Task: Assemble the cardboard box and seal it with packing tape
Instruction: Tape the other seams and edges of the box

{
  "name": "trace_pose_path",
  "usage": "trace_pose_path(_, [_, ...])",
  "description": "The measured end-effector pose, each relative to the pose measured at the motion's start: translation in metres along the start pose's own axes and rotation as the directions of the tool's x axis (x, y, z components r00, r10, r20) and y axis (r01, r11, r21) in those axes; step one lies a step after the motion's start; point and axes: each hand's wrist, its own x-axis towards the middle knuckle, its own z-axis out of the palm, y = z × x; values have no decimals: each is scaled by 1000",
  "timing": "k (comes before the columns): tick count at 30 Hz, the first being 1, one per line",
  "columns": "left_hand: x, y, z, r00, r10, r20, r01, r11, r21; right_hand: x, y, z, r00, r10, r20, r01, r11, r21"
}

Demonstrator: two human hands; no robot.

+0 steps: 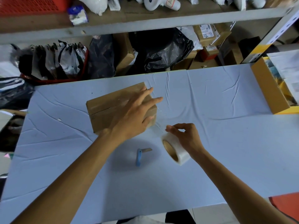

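A closed brown cardboard box (106,107) lies on the light blue table cover (210,143), with clear tape along its top seam. My left hand (135,115) rests flat on the box's right end, fingers spread over the edge. My right hand (186,136) holds a roll of clear packing tape (176,148) just right of the box. A stretch of clear tape (159,125) runs from the roll to the box's right side. A small blue-handled cutter (140,156) lies on the table near me, between my arms.
An open brown and yellow carton (268,91) with papers sits at the table's right edge. Behind the table stand black bags (160,47), cardboard boxes and a grey metal shelf (145,23) holding white parcels. A red basket (29,4) is at top left.
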Motion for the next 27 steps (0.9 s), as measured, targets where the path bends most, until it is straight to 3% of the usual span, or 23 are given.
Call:
trace_pose_path(2, [-22,13,7,967,54,-250,-57,998,-5,0,-3,-1,1000,-2,-6,2,1000,9])
trace_pose_path(4, [-55,22,31,951,-15,-308,-10,997,-80,0,-5,-1,1000,-7,-4,7,1000,3])
trace_pose_path(6, [-83,17,70,968,-207,-143,183,969,-163,1,-7,0,1000,-6,-3,6,1000,0])
trace_pose_path(9, [-107,-4,121,899,-422,116,436,887,-154,2,-5,0,1000,2,-6,-2,1000,-10])
trace_pose_path(14, [-103,-9,145,838,-522,158,545,819,-180,2,-4,-1,1000,2,-11,-2,1000,-25])
trace_pose_path(21, [-93,-6,141,810,-525,263,575,799,-177,2,-6,-2,1000,9,-17,-9,1000,-17])
trace_pose_path(24, [-79,6,102,859,-367,356,463,854,-237,2,-9,-6,1000,2,-14,-2,1000,-27])
trace_pose_path(27, [-66,21,49,946,-240,218,309,871,-382,2,-11,-9,1000,-3,-26,2,1000,-27])
